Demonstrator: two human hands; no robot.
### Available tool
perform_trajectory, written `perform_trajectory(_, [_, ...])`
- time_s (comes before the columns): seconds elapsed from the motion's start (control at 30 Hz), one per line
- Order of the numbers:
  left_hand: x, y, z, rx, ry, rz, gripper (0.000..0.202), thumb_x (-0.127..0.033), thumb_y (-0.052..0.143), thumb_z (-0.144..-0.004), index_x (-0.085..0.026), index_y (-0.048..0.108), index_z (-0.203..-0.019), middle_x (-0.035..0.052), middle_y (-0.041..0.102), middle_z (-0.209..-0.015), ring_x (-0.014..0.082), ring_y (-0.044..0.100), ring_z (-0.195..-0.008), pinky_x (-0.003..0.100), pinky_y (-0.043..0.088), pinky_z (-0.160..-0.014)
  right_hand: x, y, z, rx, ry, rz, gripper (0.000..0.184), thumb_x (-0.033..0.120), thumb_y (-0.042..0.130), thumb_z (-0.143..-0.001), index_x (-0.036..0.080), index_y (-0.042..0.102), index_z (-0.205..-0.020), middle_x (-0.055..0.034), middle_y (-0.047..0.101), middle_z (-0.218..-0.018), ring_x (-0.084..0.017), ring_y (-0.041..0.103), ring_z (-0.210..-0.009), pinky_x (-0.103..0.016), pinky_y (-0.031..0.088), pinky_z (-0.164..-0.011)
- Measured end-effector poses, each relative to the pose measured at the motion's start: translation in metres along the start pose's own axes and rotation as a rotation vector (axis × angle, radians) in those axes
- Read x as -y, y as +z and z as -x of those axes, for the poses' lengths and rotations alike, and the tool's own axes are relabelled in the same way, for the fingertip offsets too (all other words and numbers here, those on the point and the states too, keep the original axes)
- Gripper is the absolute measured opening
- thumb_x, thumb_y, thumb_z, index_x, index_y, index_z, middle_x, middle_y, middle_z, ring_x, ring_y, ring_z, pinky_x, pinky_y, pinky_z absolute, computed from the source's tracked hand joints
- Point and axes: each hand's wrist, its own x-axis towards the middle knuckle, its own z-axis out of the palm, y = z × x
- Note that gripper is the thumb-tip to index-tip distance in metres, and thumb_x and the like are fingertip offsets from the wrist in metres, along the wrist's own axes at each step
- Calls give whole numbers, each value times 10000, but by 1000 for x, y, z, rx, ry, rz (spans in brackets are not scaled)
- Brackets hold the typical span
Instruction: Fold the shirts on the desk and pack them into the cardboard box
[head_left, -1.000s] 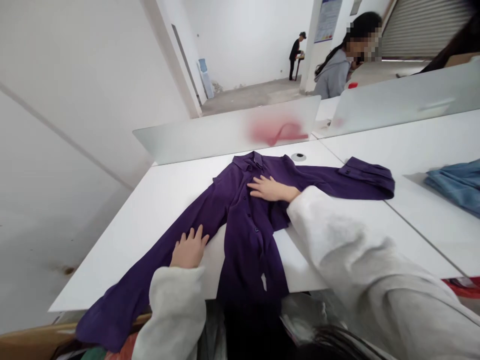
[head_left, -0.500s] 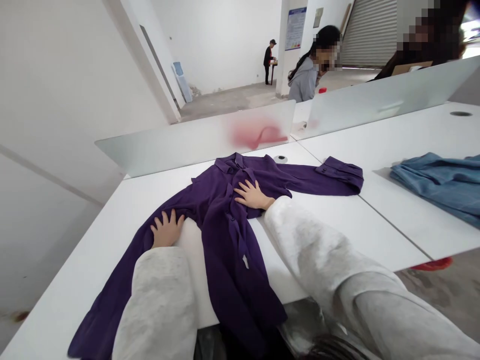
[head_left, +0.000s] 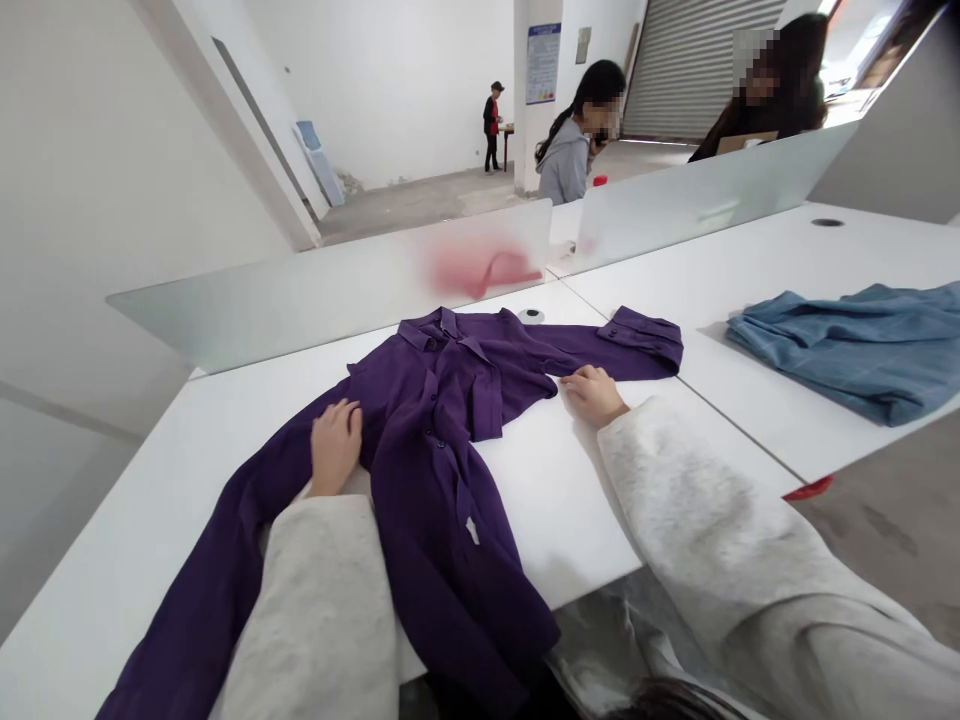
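Observation:
A purple button-front shirt (head_left: pixel 442 450) lies spread on the white table (head_left: pixel 570 500), collar toward the far divider, its hem hanging over the near edge. My left hand (head_left: pixel 335 445) rests flat on the shirt's left side near the armpit, fingers together and stretched out. My right hand (head_left: pixel 594 392) lies on the table at the lower edge of the shirt's right sleeve (head_left: pixel 622 345), fingers curled and touching the cloth. Both my arms are in light grey sleeves.
A frosted divider panel (head_left: pixel 337 285) runs along the table's far edge, with something red blurred behind it. A blue folded garment (head_left: pixel 855 345) lies on the adjoining table to the right. Three people are in the room beyond the dividers.
My right hand has left the shirt's chest and moved right to the sleeve. My left hand stays on the shirt's left side. The camera has swung to the right.

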Motion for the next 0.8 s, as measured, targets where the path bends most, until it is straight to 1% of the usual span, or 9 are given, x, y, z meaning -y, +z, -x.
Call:
perform_trajectory(0.13, [-68,29,-31,168,264,123,458,-309,223,-955,-180,572,-1221,82,623,-1269,203,551,-1187,457,307,-1096,24,15,4,61,-96,-4,391,339,657,-762,229,679,-1136,-126,594,-1113,-289,527,-1008,-427,438,-889])
perform_trajectory(0.23, [-94,50,-35,247,408,155,432,-327,308,-940,-187,558,-1264,73,583,-1328,193,506,-1249,418,308,-1105,38,23,4,75,-212,-202,309,370,622,-797,214,676,-1058,-109,603,-1043,-252,551,-977,-404,441,-900])
perform_trajectory(0.3, [-96,58,-33,283,443,152,450,-337,338,-929,-181,526,-1307,79,533,-1381,205,443,-1312,417,312,-1103,42,25,4,22,-221,-422,213,376,557,-837,210,648,-933,-83,612,-963,-225,567,-936,-388,451,-885])
perform_trajectory(0.37, [-90,62,-30,304,431,134,468,-339,333,-929,-169,505,-1329,97,487,-1418,231,392,-1351,452,301,-1104,42,23,4,-68,-131,-688,213,428,519,-850,224,578,-863,-45,606,-868,-199,579,-861,-370,476,-839])
perform_trajectory(0.47, [-82,64,-29,316,398,114,483,-337,314,-937,-152,482,-1350,119,433,-1455,251,337,-1382,483,268,-1113,42,12,5,-158,56,-1136,270,524,503,-843,256,495,-873,0,592,-802,-169,588,-768,-339,508,-758])
perform_trajectory(0.53, [-79,65,-29,317,386,114,483,-337,303,-942,-159,477,-1356,115,422,-1463,245,324,-1389,481,259,-1119,42,2,4,-173,131,-1335,261,528,485,-848,269,476,-885,-4,602,-824,-170,599,-770,-339,516,-734])
perform_trajectory(0.67, [-79,57,-34,303,375,143,475,-326,246,-958,-169,532,-1304,91,524,-1388,209,420,-1331,416,322,-1100,37,-10,2,-107,146,-1338,161,345,420,-819,269,501,-935,-49,626,-897,-203,612,-869,-387,510,-778])
perform_trajectory(0.73, [-80,49,-43,278,376,165,477,-325,224,-967,-170,545,-1284,78,592,-1311,182,516,-1239,349,382,-1057,33,-6,0,-68,96,-1244,283,255,444,-737,270,505,-1013,-42,632,-910,-199,613,-866,-387,503,-789])
perform_trajectory(0.8, [-85,44,-56,231,374,175,465,-327,239,-969,-159,546,-1276,91,612,-1265,183,558,-1171,329,401,-1033,31,1,-1,-45,14,-1114,377,207,465,-680,264,499,-1051,-21,634,-892,-185,609,-827,-365,500,-780])
